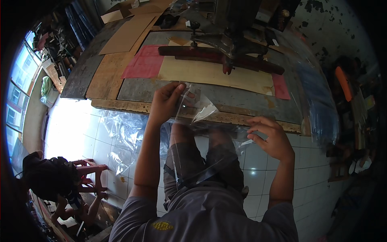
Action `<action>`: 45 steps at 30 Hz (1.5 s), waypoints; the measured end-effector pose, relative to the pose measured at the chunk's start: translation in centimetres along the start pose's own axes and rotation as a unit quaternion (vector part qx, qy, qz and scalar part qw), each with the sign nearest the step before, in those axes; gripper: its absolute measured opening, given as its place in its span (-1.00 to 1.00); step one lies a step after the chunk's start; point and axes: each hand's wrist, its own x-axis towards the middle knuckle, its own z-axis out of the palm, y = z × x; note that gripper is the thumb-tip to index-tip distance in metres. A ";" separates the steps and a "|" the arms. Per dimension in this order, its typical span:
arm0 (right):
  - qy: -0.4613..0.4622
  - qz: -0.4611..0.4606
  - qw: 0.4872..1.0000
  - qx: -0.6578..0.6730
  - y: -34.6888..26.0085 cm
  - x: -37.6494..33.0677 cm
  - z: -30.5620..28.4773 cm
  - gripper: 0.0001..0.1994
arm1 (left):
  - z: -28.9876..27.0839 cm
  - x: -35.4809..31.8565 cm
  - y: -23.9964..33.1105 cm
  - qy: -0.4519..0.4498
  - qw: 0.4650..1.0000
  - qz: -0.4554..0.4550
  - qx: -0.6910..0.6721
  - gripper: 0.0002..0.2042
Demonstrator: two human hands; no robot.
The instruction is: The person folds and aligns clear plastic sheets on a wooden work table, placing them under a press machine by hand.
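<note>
A thin clear plastic sheet [201,161] hangs in front of my lap, its folded upper part catching the light. My left hand [166,103] pinches its upper left corner between thumb and fingers, just over the bench's front edge. To the right and lower, my right hand [269,137] has its curled thumb and index finger close together at the sheet's right edge; the exact contact is hard to see. Beyond both hands, a press with a long dark bar [221,58] stands over a cream board [209,72] flanked by pink-red pieces [144,62].
The worn bench [133,90] has a wooden front edge. Cardboard [127,36] lies at its far left, and stacked clear plastic sheets [320,105] hang over its right side. Crumpled clear plastic [127,131] lies below on the left. Another person [50,175] is by a red stool [90,171].
</note>
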 end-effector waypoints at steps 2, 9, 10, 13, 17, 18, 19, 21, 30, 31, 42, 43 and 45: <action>0.010 -0.007 1.000 -0.027 0.1 -0.9 0.1 -0.80 | 0.2 0.1 0.0 0.000 1.000 0.003 0.000 -0.65; 0.031 0.026 0.999 0.006 0.6 -2.5 -0.2 -0.81 | -0.3 0.2 -0.9 0.036 0.994 0.062 0.086 -0.70; 0.039 0.018 0.998 0.041 0.8 -2.5 -0.2 -0.83 | -0.5 0.1 -0.9 0.034 0.993 0.046 0.105 -0.71; 0.091 0.091 0.984 0.121 0.2 -2.4 -0.6 -0.88 | -0.5 -0.2 -0.9 0.030 0.994 0.037 0.101 -0.71; 0.135 0.098 0.979 0.119 0.0 -2.3 -0.4 -0.90 | -0.4 -0.3 -1.0 0.038 0.993 0.047 0.103 -0.72; 0.127 0.107 0.978 0.124 0.0 -2.2 -0.5 -0.89 | -0.4 -0.4 -1.0 0.032 0.993 0.049 0.100 -0.72; 0.119 0.116 0.978 0.130 0.0 -2.2 -0.6 -0.87 | -0.5 -0.4 -1.0 0.025 0.994 0.050 0.096 -0.72; 0.095 0.099 0.981 0.140 0.5 -2.2 -1.2 -0.87 | -0.6 -0.4 -1.1 0.017 0.994 0.048 0.092 -0.72; -0.029 0.033 0.985 0.164 1.4 -1.6 -1.2 -0.85 | -0.6 -0.2 -1.3 0.042 0.997 0.044 0.053 -0.71; -0.028 0.023 0.984 0.175 1.3 -1.6 -0.9 -0.84 | -0.6 -0.1 -1.4 0.049 0.997 0.042 0.038 -0.71; -0.155 -0.013 0.967 0.200 2.0 -1.5 -0.3 -0.78 | -0.6 -0.3 -0.6 0.008 0.995 0.030 0.091 -0.72; -0.166 0.002 0.962 0.215 2.0 -1.5 -0.2 -0.76 | -0.6 -0.3 -0.7 0.001 0.996 0.033 0.084 -0.71; -0.129 0.054 0.963 0.228 1.6 -1.6 -0.1 -0.78 | -0.7 -0.4 -0.8 -0.001 0.997 0.032 0.077 -0.71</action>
